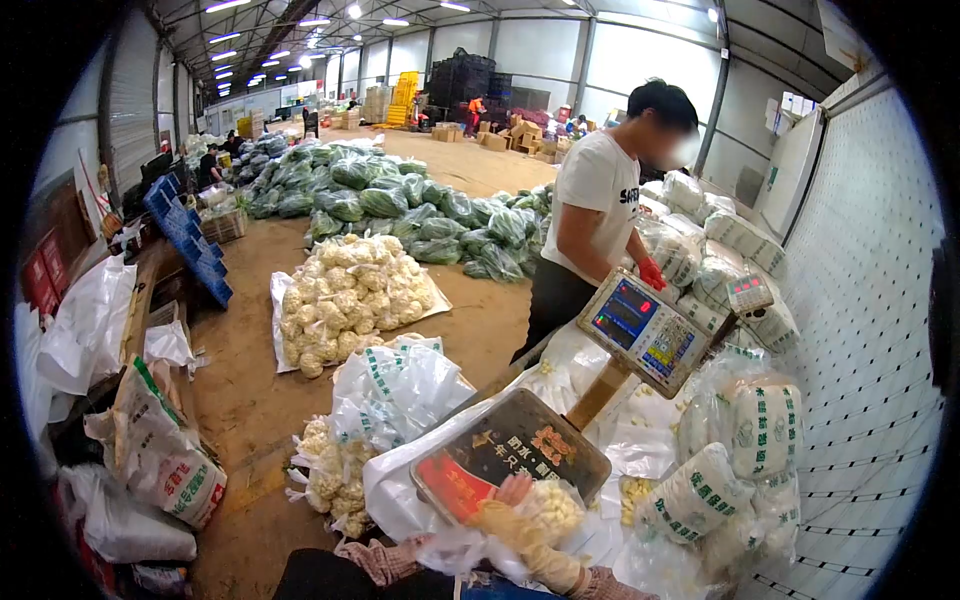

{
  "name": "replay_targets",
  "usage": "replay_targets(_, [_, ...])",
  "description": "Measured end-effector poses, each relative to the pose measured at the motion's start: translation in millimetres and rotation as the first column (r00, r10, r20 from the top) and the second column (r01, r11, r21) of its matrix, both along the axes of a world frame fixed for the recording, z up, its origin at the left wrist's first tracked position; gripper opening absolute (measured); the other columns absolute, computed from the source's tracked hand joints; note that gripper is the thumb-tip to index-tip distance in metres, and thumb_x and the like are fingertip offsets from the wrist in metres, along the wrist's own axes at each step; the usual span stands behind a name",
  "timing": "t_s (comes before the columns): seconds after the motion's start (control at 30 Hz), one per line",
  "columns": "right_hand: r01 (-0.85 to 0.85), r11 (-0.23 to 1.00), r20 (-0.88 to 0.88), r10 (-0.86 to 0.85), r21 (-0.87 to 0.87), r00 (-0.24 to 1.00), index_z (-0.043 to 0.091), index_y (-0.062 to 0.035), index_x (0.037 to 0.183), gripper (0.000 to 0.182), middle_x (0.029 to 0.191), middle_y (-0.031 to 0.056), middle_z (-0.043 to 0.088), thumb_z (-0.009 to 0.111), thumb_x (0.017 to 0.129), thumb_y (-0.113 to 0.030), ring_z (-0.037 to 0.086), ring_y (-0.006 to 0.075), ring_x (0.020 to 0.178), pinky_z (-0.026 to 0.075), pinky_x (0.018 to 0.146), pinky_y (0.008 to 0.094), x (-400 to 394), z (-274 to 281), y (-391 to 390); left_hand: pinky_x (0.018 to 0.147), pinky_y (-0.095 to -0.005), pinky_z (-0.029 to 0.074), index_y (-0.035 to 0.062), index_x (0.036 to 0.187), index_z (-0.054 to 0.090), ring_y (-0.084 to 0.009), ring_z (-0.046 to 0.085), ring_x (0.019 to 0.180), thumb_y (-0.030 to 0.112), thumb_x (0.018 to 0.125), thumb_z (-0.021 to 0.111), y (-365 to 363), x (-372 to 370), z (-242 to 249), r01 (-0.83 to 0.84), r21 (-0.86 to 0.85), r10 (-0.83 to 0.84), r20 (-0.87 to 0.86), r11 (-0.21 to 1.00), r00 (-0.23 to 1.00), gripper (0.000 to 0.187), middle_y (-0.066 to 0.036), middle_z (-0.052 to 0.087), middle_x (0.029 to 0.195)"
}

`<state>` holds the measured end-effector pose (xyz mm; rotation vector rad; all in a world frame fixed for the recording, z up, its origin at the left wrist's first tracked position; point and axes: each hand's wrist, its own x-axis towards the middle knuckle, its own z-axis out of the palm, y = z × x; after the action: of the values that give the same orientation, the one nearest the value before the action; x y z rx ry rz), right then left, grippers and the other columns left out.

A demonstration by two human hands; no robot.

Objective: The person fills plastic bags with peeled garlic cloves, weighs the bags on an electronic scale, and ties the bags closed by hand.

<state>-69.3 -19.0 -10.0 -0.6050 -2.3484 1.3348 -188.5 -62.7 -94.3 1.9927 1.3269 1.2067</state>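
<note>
On the black and red platform of the scale (465, 455), near its front edge, lies a clear plastic bag of pale peeled cloves (552, 510). My right hand (520, 532), in a yellowish glove, reaches in from the lower right, its fingers wrapped against the bag's left side. My left hand (452, 552) is at the lower left behind a checked cuff, mostly hidden by thin white plastic; its fingers cannot be made out. The scale's lit display (640, 325) stands tilted behind the platform.
Across the scale a person (600, 190) with a red glove looks down. White printed bags (700, 490) are stacked at right. Bagged pale produce (350, 300) and green bagged vegetables (400, 200) lie on the floor. A white sack (170, 460) and blue crate (185, 240) are at left.
</note>
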Motion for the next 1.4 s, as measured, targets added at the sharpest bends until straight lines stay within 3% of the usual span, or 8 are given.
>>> replay_targets(0.3, [0.161, 0.966, 0.06, -0.152, -0.201, 0.987, 0.021, -0.0051, 0.132, 0.055, 0.131, 0.009, 0.031, 0.043, 0.088, -0.03, 0.034, 0.0194, 0.116, 0.027, 0.099, 0.0312, 55, -46, -16, 0.1, -0.0483, 0.009, 0.0177, 0.134, 0.023, -0.0248, 0.016, 0.129, 0.047, 0.079, 0.035, 65, 15, -5, -0.254, 0.098, 0.272, -0.299, 0.962, 0.915, 0.064, -0.005, 0.018, 0.14])
replay_targets(0.4, [0.258, 0.931, 0.046, -0.254, -0.258, 0.966, 0.023, -0.0048, 0.131, 0.054, 0.13, 0.0091, 0.033, 0.043, 0.087, -0.029, 0.035, 0.0194, 0.116, 0.028, 0.098, 0.0317, 59, -47, -16, 0.098, -0.0533, 0.004, 0.0211, 0.131, 0.031, -0.0262, 0.015, 0.129, 0.046, 0.076, 0.043, 79, 1, -6, -0.326, 0.455, 0.559, -0.663, 0.829, 0.497, 0.062, -0.004, 0.023, 0.139])
replay_targets(0.57, [0.263, 0.882, -0.011, -0.291, -0.391, 0.957, 0.027, -0.0042, 0.129, 0.052, 0.128, 0.0091, 0.036, 0.044, 0.086, -0.027, 0.037, 0.0194, 0.116, 0.03, 0.097, 0.0326, 60, -30, -12, 0.098, -0.0512, 0.002, 0.0185, 0.11, 0.055, -0.0266, 0.032, 0.121, 0.035, 0.073, 0.054, 80, -29, 19, -0.076, 0.322, 0.168, -0.268, 0.944, 0.949, 0.04, -0.001, 0.045, 0.126])
replay_targets(0.77, [-0.141, 0.859, -0.095, 0.109, -0.491, 0.99, 0.032, -0.0036, 0.127, 0.049, 0.126, 0.0092, 0.04, 0.046, 0.084, -0.024, 0.039, 0.0194, 0.115, 0.032, 0.095, 0.0336, 31, 28, -18, 0.085, -0.0329, 0.035, 0.0106, 0.095, 0.059, -0.0239, 0.051, 0.091, 0.021, 0.072, 0.057, 117, -14, -90, 0.258, -0.193, -0.116, 0.543, 0.947, 0.832, 0.025, -0.008, 0.058, 0.09])
replay_targets(0.87, [0.0, 0.974, 0.087, -0.021, 0.228, 0.996, 0.033, -0.0033, 0.127, 0.052, 0.121, 0.0106, 0.045, 0.049, 0.082, -0.024, 0.043, 0.0205, 0.111, 0.032, 0.095, 0.0376, 12, 58, -3, 0.083, -0.036, 0.034, 0.0088, 0.09, 0.057, -0.0242, 0.05, 0.086, 0.02, 0.067, 0.06, 114, -8, -75, 0.135, 0.182, -0.149, 0.065, 0.974, 0.987, 0.026, -0.01, 0.055, 0.087])
replay_targets(1.03, [0.023, 0.274, 0.137, -0.548, 0.961, 0.825, 0.035, -0.0025, 0.124, 0.054, 0.102, 0.0144, 0.056, 0.053, 0.076, -0.02, 0.053, 0.0262, 0.094, 0.028, 0.092, 0.0492, 31, 6, 34, 0.084, -0.0382, 0.032, 0.0082, 0.089, 0.053, -0.0269, 0.047, 0.092, 0.014, 0.063, 0.061, 92, -9, -1, 0.211, 0.001, -0.211, -0.038, 0.977, 0.977, 0.028, -0.011, 0.053, 0.089])
replay_targets(1.2, [0.14, 0.88, 0.444, -0.36, 0.455, 0.821, 0.047, -0.013, 0.112, 0.033, 0.084, 0.0134, 0.059, 0.047, 0.079, -0.017, 0.058, 0.0302, 0.076, 0.043, 0.072, 0.0384, 96, -9, 43, 0.083, -0.0387, 0.033, 0.009, 0.088, 0.054, -0.0281, 0.047, 0.089, 0.014, 0.063, 0.061, 87, -12, 19, 0.302, -0.016, -0.281, -0.42, 0.953, 0.863, 0.027, -0.009, 0.054, 0.084])
replay_targets(1.4, [0.065, 0.945, 0.466, -0.217, 0.321, 0.857, 0.056, -0.0112, 0.096, 0.018, 0.077, 0.0115, 0.058, 0.051, 0.081, -0.019, 0.057, 0.0266, 0.07, 0.044, 0.061, 0.0333, 130, 15, 19, 0.081, -0.0399, 0.034, 0.0134, 0.097, 0.058, -0.0275, 0.046, 0.093, 0.02, 0.064, 0.065, 86, -35, 52, 0.548, -0.204, -0.581, -0.391, 0.811, 0.714, 0.034, -0.006, 0.056, 0.091])
